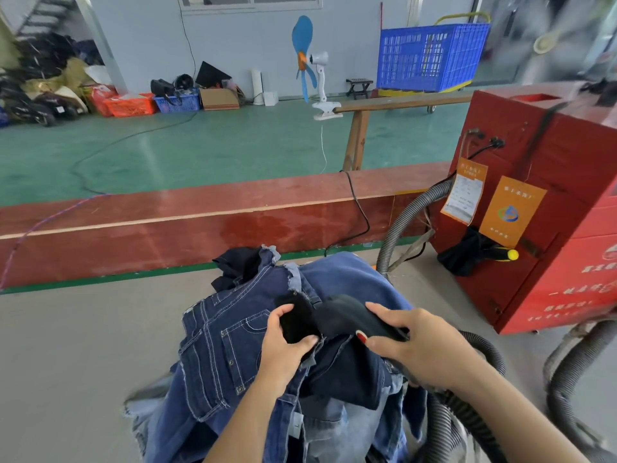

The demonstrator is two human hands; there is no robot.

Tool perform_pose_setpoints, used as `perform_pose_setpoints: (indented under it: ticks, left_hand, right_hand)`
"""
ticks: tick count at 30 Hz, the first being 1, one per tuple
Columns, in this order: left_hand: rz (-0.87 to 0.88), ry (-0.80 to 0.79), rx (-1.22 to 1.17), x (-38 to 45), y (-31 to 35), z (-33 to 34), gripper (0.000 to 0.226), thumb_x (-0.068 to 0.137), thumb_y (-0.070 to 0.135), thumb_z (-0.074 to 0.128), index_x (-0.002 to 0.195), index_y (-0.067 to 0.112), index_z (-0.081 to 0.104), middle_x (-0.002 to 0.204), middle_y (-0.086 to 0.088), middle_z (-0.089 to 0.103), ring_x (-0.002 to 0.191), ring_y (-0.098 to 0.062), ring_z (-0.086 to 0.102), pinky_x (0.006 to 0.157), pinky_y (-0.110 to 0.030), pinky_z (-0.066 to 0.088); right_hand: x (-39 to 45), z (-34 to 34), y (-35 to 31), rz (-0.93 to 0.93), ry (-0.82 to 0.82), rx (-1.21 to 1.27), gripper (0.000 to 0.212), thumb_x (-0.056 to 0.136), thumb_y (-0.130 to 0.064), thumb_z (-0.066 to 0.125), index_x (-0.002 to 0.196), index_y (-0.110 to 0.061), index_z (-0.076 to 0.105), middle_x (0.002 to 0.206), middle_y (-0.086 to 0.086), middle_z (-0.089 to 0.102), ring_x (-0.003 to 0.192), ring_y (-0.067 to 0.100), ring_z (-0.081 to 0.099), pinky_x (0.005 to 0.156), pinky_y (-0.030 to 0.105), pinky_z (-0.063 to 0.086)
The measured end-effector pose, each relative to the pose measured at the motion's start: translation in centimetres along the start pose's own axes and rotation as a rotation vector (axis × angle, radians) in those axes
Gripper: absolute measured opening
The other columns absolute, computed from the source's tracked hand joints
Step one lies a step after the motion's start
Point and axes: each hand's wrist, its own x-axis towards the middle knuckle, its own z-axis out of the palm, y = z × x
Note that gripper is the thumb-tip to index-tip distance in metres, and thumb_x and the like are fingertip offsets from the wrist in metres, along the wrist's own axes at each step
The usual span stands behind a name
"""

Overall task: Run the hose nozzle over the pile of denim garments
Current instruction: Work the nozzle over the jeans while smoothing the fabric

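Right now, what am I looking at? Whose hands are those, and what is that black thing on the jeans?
The camera sits on a person's head and looks down, so these are that person's own hands. A pile of jeans lies on a grey table. The right hand holds a black nozzle, which joins a ribbed grey hose. A hose also runs to the red machine on the right. The left hand grips the dark cloth at the nozzle's mouth.

Two bare forearms with no sleeves in view, left hand (283, 342) without rings, right hand (420, 345) with a red-painted thumbnail, no gloves, no watch
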Motion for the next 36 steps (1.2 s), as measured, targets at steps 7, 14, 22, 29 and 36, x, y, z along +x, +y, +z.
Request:
perform_pose_setpoints:
  ticks: [7,14,22,29,36]
  left_hand:
    - [0.007,0.021,0.034,0.1,0.0,0.0,0.059,0.073,0.007,0.08,0.109,0.042,0.049,0.113,0.011,0.062,0.099,0.002,0.059,0.07,-0.011,0.048]
    - [-0.005,0.013,0.015,0.2,-0.2,0.0,0.06,0.074,0.006,0.079,0.111,0.042,0.049,0.117,0.009,0.06,0.104,-0.004,0.059,0.076,-0.015,0.047]
    - [0.005,0.016,0.015,0.1,-0.2,0.1,0.061,0.073,0.006,0.08,0.109,0.044,0.049,0.114,0.014,0.061,0.1,0.005,0.058,0.074,-0.014,0.046]
    - [0.013,0.013,0.035,-0.1,-0.1,-0.1,0.064,0.074,0.009,0.08,0.115,0.046,0.047,0.124,0.009,0.055,0.112,-0.011,0.055,0.094,-0.032,0.049]
    - [0.016,0.006,0.011,0.0,-0.3,0.1,0.064,0.074,0.006,0.08,0.113,0.045,0.048,0.12,0.01,0.06,0.108,-0.004,0.057,0.091,-0.028,0.049]
  right_hand:
    - [1.8,1.4,-2.4,-0.05,0.03,-0.101,0.057,0.09,-0.058,0.052,0.142,-0.054,0.03,0.121,-0.016,0.065,0.103,0.012,0.061,0.077,0.027,0.049]
    - [0.8,-0.1,-0.8,-0.026,0.06,-0.01,0.055,0.085,-0.061,0.056,0.136,-0.061,0.034,0.078,-0.031,0.055,0.063,-0.007,0.052,0.058,0.015,0.039]
    - [1.1,1.1,-2.4,-0.039,0.019,-0.097,0.056,0.089,-0.059,0.052,0.141,-0.057,0.03,0.116,-0.021,0.065,0.101,0.007,0.061,0.071,0.024,0.045]
    - [1.8,-0.1,-2.1,-0.041,0.118,0.009,0.057,0.087,-0.057,0.055,0.14,-0.057,0.032,0.096,-0.025,0.06,0.064,-0.003,0.049,0.055,0.017,0.037]
    - [0.4,0.2,-1.4,-0.001,0.002,-0.073,0.057,0.085,-0.061,0.056,0.137,-0.06,0.034,0.115,-0.023,0.065,0.094,0.004,0.06,0.07,0.021,0.044]
